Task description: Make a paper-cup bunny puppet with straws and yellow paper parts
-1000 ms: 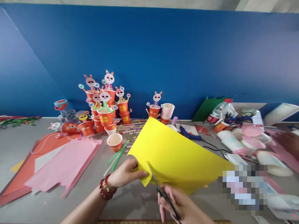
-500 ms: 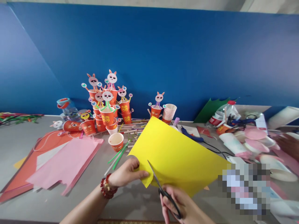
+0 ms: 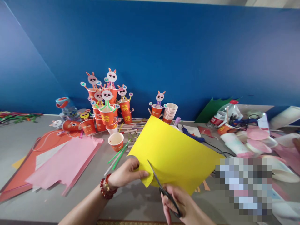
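Note:
A large yellow sheet of paper (image 3: 171, 147) is held up over the table. My left hand (image 3: 130, 172) pinches its lower left corner, thumb on top, beside a curved cut edge. A beaded bracelet (image 3: 107, 187) circles that wrist. My right hand (image 3: 177, 201) grips black-handled scissors (image 3: 156, 176), whose blades lie at the paper near the curved cut. The fingers of the right hand are wrapped through the handles. How far the lower blade reaches beneath the sheet is hidden.
Red paper cups with rabbit figures (image 3: 106, 114) stand stacked behind. Pink paper (image 3: 67, 161) lies left, near green straws (image 3: 120, 157). A blue glue gun (image 3: 192, 134) with its cord, a bottle (image 3: 220, 115) and pink-white cups (image 3: 236, 145) are right. Another person's hand (image 3: 296, 144) shows at the edge.
The yellow sheet's right end has drawn slightly leftward, uncovering small orange scraps beneath. My hands and the scissors stay almost in place. The other person's hand at right has moved mostly out of view.

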The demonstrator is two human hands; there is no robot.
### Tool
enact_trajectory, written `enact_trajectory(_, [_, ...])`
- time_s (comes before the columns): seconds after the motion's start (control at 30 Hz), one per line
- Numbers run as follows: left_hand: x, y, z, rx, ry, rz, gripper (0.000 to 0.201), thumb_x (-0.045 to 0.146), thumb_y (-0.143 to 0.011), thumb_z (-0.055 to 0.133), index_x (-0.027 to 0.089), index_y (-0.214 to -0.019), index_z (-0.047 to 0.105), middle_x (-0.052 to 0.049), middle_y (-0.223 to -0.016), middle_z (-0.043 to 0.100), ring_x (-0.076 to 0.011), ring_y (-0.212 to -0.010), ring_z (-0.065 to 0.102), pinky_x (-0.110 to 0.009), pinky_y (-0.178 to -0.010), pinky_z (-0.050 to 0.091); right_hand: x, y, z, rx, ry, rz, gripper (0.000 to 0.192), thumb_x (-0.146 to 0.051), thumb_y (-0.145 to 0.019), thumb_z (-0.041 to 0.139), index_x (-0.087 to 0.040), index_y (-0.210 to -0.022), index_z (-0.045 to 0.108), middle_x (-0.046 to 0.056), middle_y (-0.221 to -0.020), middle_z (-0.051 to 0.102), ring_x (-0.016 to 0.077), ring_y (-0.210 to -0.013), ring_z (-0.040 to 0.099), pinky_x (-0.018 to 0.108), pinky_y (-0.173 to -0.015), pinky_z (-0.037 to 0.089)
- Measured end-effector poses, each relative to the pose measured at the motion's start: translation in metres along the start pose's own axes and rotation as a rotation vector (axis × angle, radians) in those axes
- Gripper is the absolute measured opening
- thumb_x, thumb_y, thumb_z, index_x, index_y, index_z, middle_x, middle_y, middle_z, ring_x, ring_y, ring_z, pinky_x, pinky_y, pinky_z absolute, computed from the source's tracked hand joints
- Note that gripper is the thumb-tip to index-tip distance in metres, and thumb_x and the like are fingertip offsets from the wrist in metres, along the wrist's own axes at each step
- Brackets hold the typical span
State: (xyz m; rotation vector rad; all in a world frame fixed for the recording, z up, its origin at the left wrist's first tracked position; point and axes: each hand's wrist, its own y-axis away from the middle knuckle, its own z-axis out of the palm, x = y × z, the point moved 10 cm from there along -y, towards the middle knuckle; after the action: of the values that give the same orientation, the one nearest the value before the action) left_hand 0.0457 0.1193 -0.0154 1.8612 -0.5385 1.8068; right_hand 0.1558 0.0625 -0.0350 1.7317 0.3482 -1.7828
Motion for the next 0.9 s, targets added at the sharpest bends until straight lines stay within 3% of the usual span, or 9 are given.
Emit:
enact_trajectory(0.2, [0.004,0.001,-0.002,-0.010,-0.120,0.001,0.038,0.049,-0.082,0.066,0.011,-0.083,0.073,-0.002,-0.075,0.069,-0.0117,-0.064,0.055,-0.019,-0.060,0.044,0.008,0.009,-0.013,-0.011,0.021,0.025,0.056,-0.070,-0.079,0.061,-0.021,-0.069,0.037,-0.006,-0.067,0.042,0.0078,-0.045,0.050,0.022,-0.048,0.036])
enact_trajectory(0.3, [0.008,0.001,-0.001,-0.010,-0.250,0.009,0.038,0.047,-0.083,0.065,0.009,-0.080,0.073,-0.001,-0.070,0.065,-0.0102,-0.061,0.050,-0.018,-0.056,0.040,0.004,0.013,-0.015,-0.056,0.134,0.093,0.047,-0.060,-0.086,0.060,-0.019,-0.074,0.042,-0.006,-0.063,0.046,0.0086,-0.048,0.052,0.023,-0.054,0.034])
enact_trajectory(0.43, [0.013,0.000,0.002,-0.016,-0.259,0.012,0.038,0.047,-0.084,0.063,0.010,-0.081,0.072,-0.001,-0.070,0.065,-0.0100,-0.060,0.049,-0.018,-0.055,0.039,-0.007,0.010,-0.017,-0.057,0.198,0.127,0.041,-0.055,-0.086,0.063,-0.018,-0.077,0.048,-0.006,-0.062,0.047,0.0097,-0.052,0.053,0.022,-0.054,0.032])
enact_trajectory(0.73, [0.012,0.003,-0.003,0.003,-0.337,0.021,0.041,0.048,-0.082,0.064,0.010,-0.066,0.064,0.004,-0.059,0.051,-0.0068,-0.054,0.037,-0.017,-0.048,0.030,-0.010,0.010,-0.018,-0.072,0.271,0.093,0.045,-0.059,-0.090,0.055,-0.020,-0.070,0.043,-0.004,-0.053,0.051,0.0096,-0.052,0.045,0.022,-0.054,0.029])
enact_trajectory(0.9, [0.004,0.002,0.002,-0.050,-0.224,0.007,0.036,0.047,-0.082,0.067,0.011,-0.078,0.069,0.001,-0.069,0.061,-0.0094,-0.061,0.048,-0.018,-0.057,0.039,-0.007,0.015,-0.022,-0.079,0.350,0.142,0.041,-0.056,-0.093,0.053,-0.018,-0.077,0.047,-0.003,-0.056,0.057,0.0097,-0.051,0.047,0.022,-0.054,0.029])
